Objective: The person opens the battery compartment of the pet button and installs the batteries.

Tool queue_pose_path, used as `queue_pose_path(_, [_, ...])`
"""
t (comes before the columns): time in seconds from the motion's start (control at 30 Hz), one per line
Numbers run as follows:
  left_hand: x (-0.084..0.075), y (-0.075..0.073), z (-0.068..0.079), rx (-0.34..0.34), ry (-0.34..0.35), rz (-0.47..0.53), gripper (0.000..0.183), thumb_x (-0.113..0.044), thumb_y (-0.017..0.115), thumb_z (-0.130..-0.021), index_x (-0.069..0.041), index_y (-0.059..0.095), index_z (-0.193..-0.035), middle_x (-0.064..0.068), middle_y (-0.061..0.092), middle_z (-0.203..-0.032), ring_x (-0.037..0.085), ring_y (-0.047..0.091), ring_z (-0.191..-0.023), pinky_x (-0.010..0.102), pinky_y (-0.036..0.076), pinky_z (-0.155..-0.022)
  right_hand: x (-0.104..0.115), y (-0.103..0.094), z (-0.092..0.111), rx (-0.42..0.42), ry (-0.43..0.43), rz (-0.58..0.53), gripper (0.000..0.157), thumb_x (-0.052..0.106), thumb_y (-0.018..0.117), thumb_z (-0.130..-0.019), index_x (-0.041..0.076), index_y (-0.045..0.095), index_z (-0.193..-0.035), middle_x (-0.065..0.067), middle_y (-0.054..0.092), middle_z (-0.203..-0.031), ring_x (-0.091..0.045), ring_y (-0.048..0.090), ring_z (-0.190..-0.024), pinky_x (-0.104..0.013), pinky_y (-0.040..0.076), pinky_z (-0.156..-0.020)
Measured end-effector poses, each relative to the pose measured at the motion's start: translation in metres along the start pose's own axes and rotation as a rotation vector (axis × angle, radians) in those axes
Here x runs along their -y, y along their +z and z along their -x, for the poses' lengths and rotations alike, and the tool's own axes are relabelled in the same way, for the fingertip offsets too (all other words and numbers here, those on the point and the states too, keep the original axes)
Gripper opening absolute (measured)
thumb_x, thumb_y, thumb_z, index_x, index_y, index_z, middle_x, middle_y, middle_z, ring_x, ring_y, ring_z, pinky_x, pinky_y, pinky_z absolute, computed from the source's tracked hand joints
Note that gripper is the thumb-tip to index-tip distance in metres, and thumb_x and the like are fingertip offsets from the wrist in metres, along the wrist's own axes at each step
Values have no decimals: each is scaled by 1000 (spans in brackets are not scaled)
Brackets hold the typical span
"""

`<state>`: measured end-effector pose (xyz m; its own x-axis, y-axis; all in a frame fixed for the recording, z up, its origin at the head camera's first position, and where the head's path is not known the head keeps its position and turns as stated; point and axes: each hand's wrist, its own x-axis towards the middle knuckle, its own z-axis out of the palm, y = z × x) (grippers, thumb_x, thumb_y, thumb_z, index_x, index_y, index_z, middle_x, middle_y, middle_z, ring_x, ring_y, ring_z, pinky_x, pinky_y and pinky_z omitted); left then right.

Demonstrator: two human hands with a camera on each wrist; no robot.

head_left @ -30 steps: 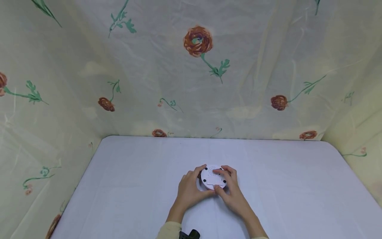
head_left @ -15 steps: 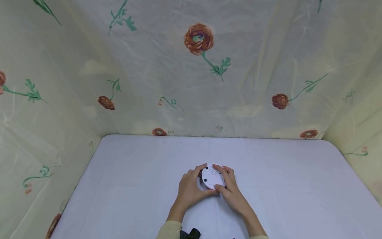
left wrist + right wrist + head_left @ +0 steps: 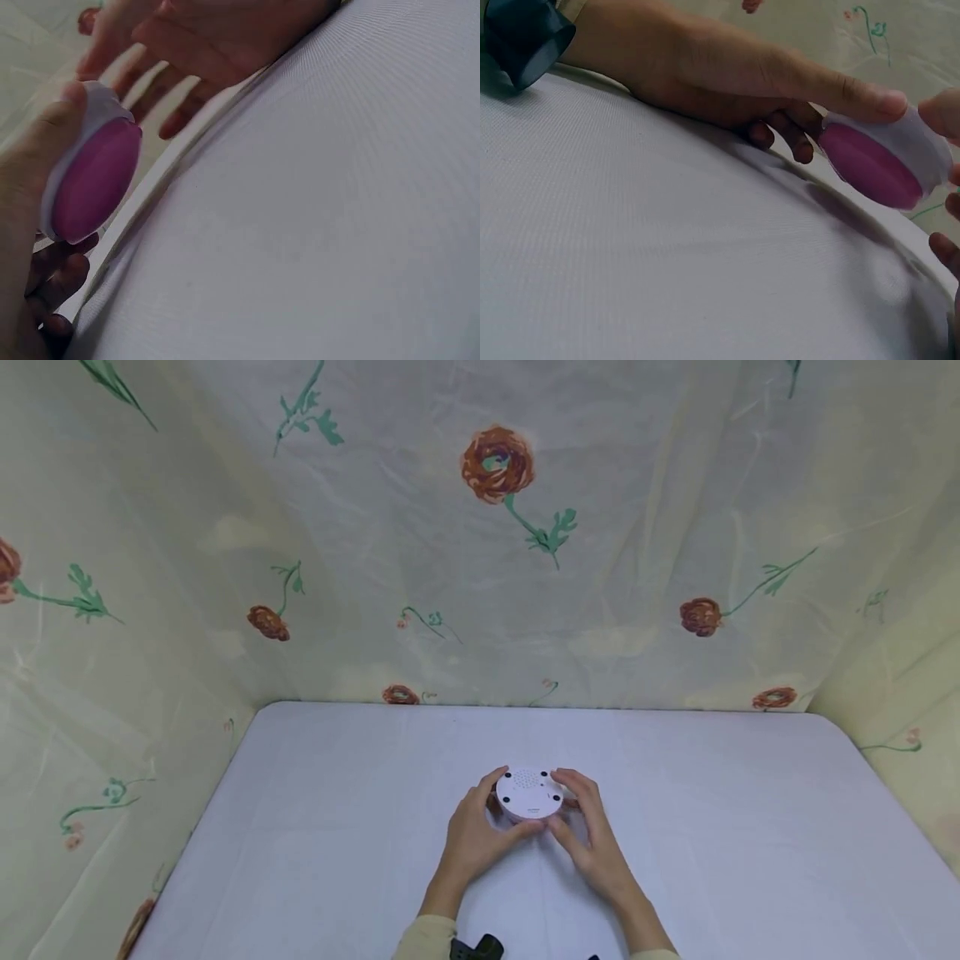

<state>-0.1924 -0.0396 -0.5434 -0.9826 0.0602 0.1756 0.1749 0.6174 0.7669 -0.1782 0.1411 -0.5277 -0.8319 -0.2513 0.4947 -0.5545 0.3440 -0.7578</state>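
A round white device (image 3: 529,792) is held over the table in the head view, its flat side up. That side shows several black feet, a patch of small holes and tiny print. Its opposite side is a glossy pink dome, seen in the left wrist view (image 3: 97,180) and right wrist view. My left hand (image 3: 474,835) grips the left edge, thumb along the near rim and fingers behind. My right hand (image 3: 603,852) holds the right edge between thumb and forefinger; its other fingers (image 3: 180,112) hang loosely curled below.
A white cloth covers the table (image 3: 337,827), which has rounded far corners. Cream curtains (image 3: 360,527) with brown flowers and green stems hang behind and at both sides. A black wrist device (image 3: 480,947) sits at the left cuff.
My right fingers have slid off the device's flat side to its right edge, uncovering the feet and print. Both hands have brought the device slightly up and to the left in view.
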Motion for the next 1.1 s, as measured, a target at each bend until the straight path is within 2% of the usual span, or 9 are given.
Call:
queue_pose_path(0.1, [0, -1, -1, -24, -4, 41, 84, -75, 57, -57, -36, 38, -129, -11, 50, -84, 6, 44, -75, 22, 35, -63, 8, -2, -4, -40, -79, 26, 60, 3, 63, -74, 1, 39, -129, -14, 38, -131, -18, 35, -123, -22, 33, -93])
queue_pose_path(0.27, [0, -2, -1, -46, 20, 66, 72, -68, 57, -65, -30, 45, -125, -7, 47, -73, 5, 42, -65, 18, 33, -56, 19, -1, -5, -13, -127, 42, 71, 3, 74, -65, -4, 40, -127, -19, 39, -131, -26, 35, -123, -15, 28, -97])
queue_pose_path(0.37, [0, -4, 0, -25, 18, 68, 65, -66, 56, -69, -30, 49, -122, -5, 47, -67, 5, 41, -59, 19, 33, -52, 18, 1, -5, -10, -164, 71, 74, 1, 76, -62, -6, 41, -126, -22, 41, -129, -32, 35, -122, -15, 24, -101])
queue_pose_path(0.5, [-1, -4, 0, 13, 5, 47, 62, -67, 54, -69, -32, 50, -120, -6, 47, -62, 4, 39, -53, 19, 31, -48, 16, 2, -5, -34, -202, 107, 66, -4, 75, -60, -5, 47, -120, -21, 48, -121, -38, 37, -118, -21, 21, -105])
queue_pose_path(0.63, [-2, -6, -1, 48, 7, 14, 63, -69, 50, -71, -31, 50, -121, -7, 47, -63, 5, 39, -53, 20, 31, -48, 5, 3, -4, -43, -195, 120, 59, -1, 76, -61, -1, 51, -116, -17, 52, -116, -37, 39, -116, -22, 21, -106])
queue_pose_path(0.77, [-3, -9, 0, 99, -2, 4, 65, -69, 48, -73, -30, 47, -125, -6, 47, -68, 5, 40, -57, 21, 31, -49, -12, 6, 1, -17, -134, 84, 60, 8, 75, -66, 4, 49, -120, -11, 51, -120, -25, 43, -116, -17, 26, -101])
queue_pose_path(0.87, [-2, -10, 1, 100, 13, 29, 68, -67, 50, -73, -30, 42, -129, -9, 50, -80, 6, 41, -62, 21, 32, -51, -14, 5, 3, -3, -77, 55, 59, 12, 73, -70, 7, 47, -123, -8, 51, -120, -17, 47, -113, -15, 31, -97])
queue_pose_path(1.03, [2, -11, 0, 34, 146, 137, 66, -54, 59, -75, -27, 39, -131, -12, 50, -112, 8, 46, -85, 22, 38, -64, -3, 1, 0, -9, 8, 1, 56, 10, 69, -73, 9, 45, -124, -6, 52, -119, -11, 49, -112, -16, 36, -96])
queue_pose_path(1.1, [3, -10, -1, 27, 189, 190, 64, -49, 63, -75, -26, 40, -131, -13, 50, -118, 8, 46, -96, 24, 40, -71, 5, -1, -1, -6, 43, -30, 55, 8, 68, -74, 8, 44, -124, -7, 53, -118, -7, 51, -110, -17, 38, -93])
